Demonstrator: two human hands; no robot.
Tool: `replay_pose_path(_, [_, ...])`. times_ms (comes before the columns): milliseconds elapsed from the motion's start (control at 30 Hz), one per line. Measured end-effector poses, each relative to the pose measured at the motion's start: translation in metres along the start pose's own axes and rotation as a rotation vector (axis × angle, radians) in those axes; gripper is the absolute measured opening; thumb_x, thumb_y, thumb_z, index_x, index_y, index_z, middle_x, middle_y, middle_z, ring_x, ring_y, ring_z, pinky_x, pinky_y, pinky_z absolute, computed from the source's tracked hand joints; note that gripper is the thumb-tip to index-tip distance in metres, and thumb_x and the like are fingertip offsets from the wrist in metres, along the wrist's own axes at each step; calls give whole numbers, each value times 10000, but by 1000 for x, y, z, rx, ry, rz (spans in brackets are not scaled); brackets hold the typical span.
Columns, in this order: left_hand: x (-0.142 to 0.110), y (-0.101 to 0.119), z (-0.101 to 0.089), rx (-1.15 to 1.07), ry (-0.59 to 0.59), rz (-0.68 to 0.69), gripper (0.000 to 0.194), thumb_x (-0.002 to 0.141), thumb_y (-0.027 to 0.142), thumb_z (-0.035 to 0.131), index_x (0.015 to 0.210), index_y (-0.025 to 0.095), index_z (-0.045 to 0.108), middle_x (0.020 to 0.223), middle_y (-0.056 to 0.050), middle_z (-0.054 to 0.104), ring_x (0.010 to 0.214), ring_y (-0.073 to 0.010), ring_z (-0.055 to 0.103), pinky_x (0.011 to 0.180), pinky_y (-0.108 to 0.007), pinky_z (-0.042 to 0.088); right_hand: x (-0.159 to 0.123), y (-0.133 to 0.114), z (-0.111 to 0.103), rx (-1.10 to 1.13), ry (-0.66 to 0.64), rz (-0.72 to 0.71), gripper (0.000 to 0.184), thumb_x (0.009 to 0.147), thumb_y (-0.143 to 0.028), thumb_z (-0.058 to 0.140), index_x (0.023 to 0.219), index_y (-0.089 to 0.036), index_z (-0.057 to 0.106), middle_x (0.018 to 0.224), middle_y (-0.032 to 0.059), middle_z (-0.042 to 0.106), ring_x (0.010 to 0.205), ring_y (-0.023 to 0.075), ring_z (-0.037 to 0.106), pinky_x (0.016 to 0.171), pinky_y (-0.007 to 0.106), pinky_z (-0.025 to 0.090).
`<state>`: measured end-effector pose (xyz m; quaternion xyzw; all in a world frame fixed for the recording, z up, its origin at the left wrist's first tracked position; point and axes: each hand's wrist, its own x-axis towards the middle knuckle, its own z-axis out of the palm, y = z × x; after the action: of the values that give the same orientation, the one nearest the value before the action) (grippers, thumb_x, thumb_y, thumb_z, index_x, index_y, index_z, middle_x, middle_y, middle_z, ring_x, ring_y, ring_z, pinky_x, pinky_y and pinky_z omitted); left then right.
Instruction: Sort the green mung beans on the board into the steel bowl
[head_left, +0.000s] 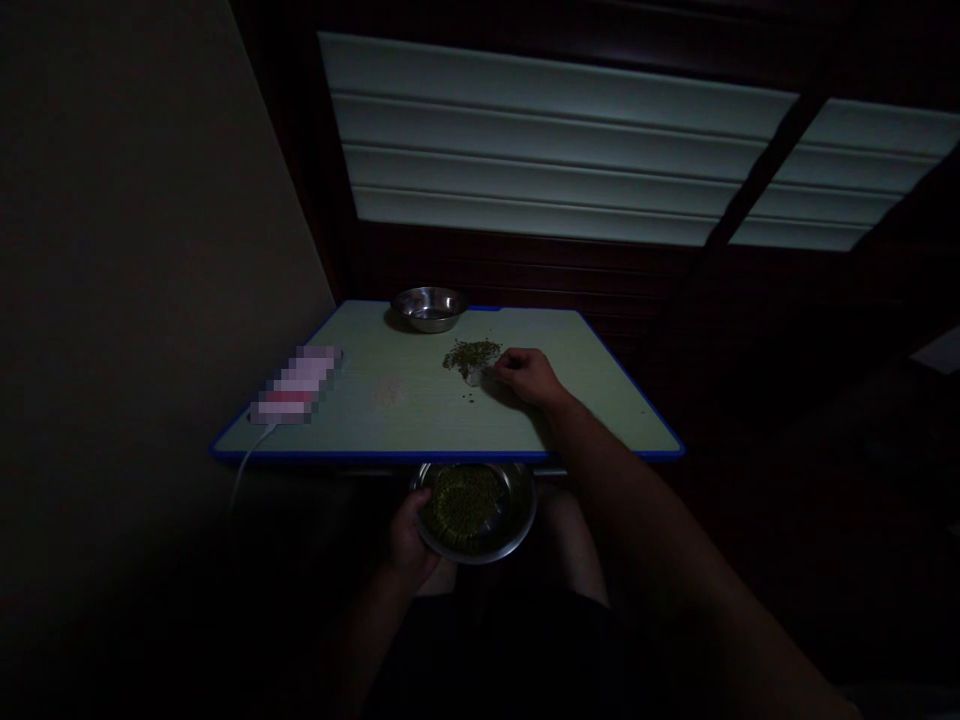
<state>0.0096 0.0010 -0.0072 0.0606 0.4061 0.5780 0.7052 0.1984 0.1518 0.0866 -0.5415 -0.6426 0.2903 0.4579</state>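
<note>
My left hand [411, 540] grips the left rim of a steel bowl [521, 525], thumb over the edge. The bowl is below the table's front edge, above my lap, and holds many small green beans [465, 500] that look like mung beans. My right hand [531, 374] is closed over the tabletop, pinching a small pale, see-through spoon [477, 376]; its handle is mostly hidden by the fingers. The spoon's tip touches the near side of a loose pile of the same beans [470, 354] on the table. A few stray beans lie just in front of the pile.
The light-coloured table [360, 430] has a blue edge. A second steel bowl [429, 310] stands at its back left. A blurred-out phone-like device [296, 385] lies at the left, with a white cable [244, 465] hanging over the edge. Shuttered panels stand behind; the room is dim.
</note>
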Motion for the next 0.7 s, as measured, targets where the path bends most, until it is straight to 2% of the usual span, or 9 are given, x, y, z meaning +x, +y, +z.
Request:
replay_pose_path(200, [-1,0,0,5,9,2,220,679,257,573,765,126,728,754,-96,758,771,-258,704,823,-399,540,0,-1,-2,-9,80,22,122,560,-280,570,576,-159,570,542,-24,524,548,104,445,535,232,341])
replay_pose_path(533, [1,0,-1,21,-14,19,216,669,276,577,754,148,729,754,-84,763,802,-276,708,841,-429,536,1,2,-2,-133,87,20,139,590,-289,533,581,-160,581,531,-27,520,542,104,451,534,231,336])
replay_pose_path(700, [1,0,-1,28,-18,19,224,677,275,580,759,136,734,754,-94,762,792,-275,708,831,-416,541,2,3,-2,-111,62,17,141,595,-296,542,593,-163,585,543,-25,529,549,107,457,540,237,340])
